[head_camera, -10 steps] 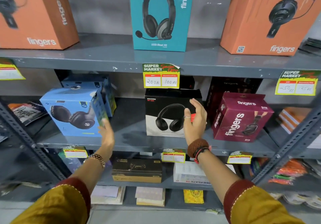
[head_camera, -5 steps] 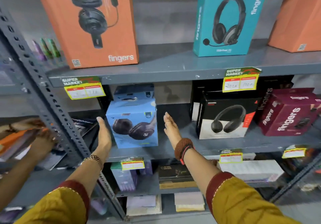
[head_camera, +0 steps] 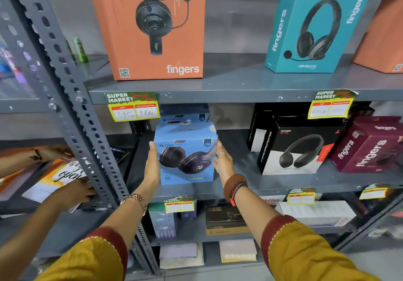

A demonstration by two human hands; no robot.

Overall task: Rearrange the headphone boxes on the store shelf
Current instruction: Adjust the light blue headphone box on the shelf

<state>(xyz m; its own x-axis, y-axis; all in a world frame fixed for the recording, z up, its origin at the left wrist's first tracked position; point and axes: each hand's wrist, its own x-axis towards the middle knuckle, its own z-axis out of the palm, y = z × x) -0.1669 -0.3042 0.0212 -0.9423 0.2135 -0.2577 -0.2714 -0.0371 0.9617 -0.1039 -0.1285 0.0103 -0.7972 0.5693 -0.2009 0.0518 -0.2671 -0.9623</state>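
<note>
1. The light blue Zebronics headphone box stands upright at the front of the middle shelf, left of centre, just right of the perforated grey upright.
2. The left hand lies flat against the box's left side, fingers together and pressing inward, thumb at the front edge.
3. The right hand presses the box's right side, fingers together and wrapped toward its rear; a ring shows on one finger. The box is clamped between both palms.
4. A second blue Zebronics box sits directly behind the held one.
5. To the right on the same shelf stand a black-and-white headphone box and, beside it, a maroon fingers box.
6. The upper shelf carries an orange fingers box and a teal fingers box, well apart.
7. A yellow price tag hangs on the upper shelf edge above the held box.
8. Another person's hands handle printed cards in the adjoining bay at left.
</note>
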